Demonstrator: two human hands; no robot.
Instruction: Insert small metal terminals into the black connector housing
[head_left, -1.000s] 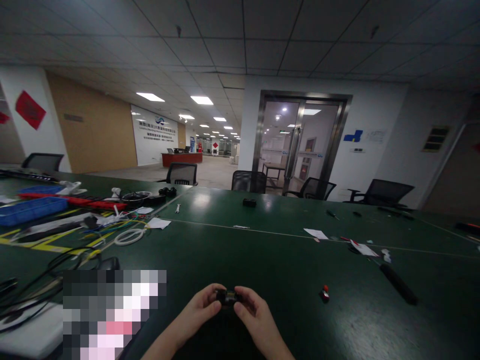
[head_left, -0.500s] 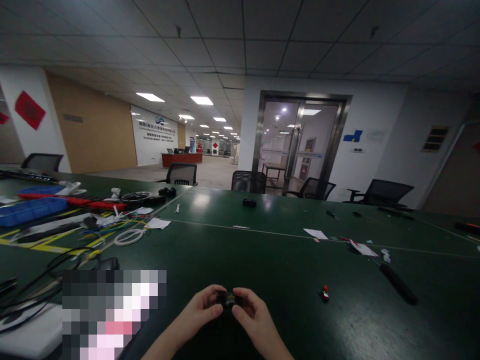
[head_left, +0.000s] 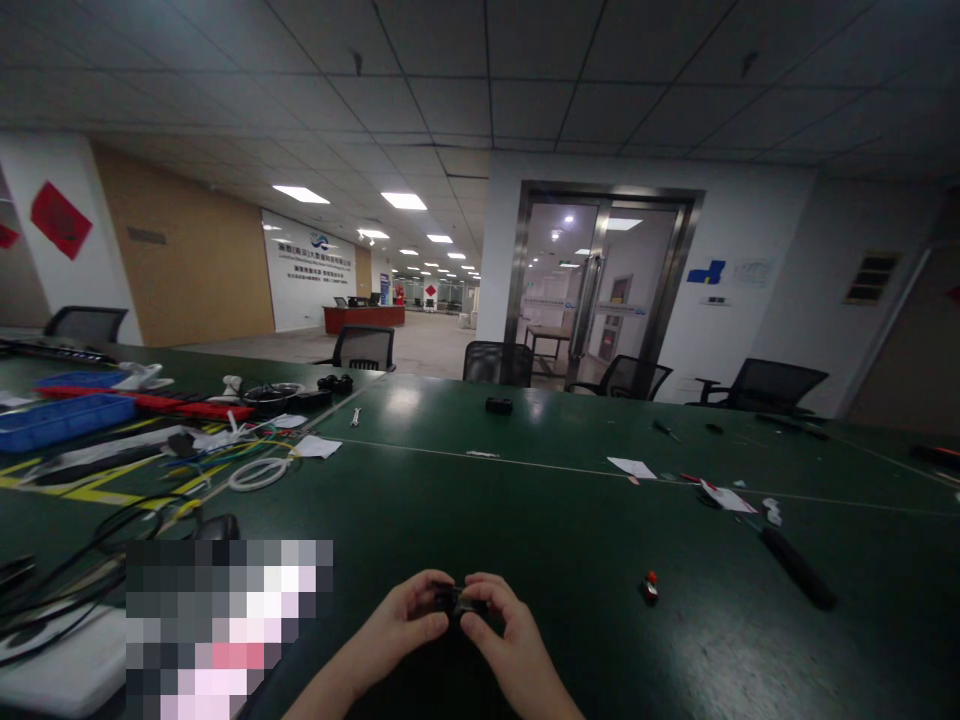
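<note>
A small dark object (head_left: 456, 600), mostly covered by fingers, is held over the near part of the green table (head_left: 570, 560); its kind does not show. My left hand (head_left: 405, 615) pinches its left end between thumb and fingers. On the other end my right hand (head_left: 501, 620) is closed the same way, the two thumbs almost meeting. To the right of my hands, a small red and silver item (head_left: 650, 588) rests on the tabletop.
At left lie tangled cables (head_left: 112, 530), a blue tray (head_left: 67, 422), a coiled white cable (head_left: 259, 474) and a pixelated patch. A small wrench (head_left: 356, 416) and a black block (head_left: 499, 405) lie farther back. At right are papers (head_left: 729, 497) and a black-handled tool (head_left: 796, 568).
The dark object has turned slightly between my fingers, and less of its lighter middle shows. My thumbs and my right fingers have come closer to my left hand. The surroundings look the same.
</note>
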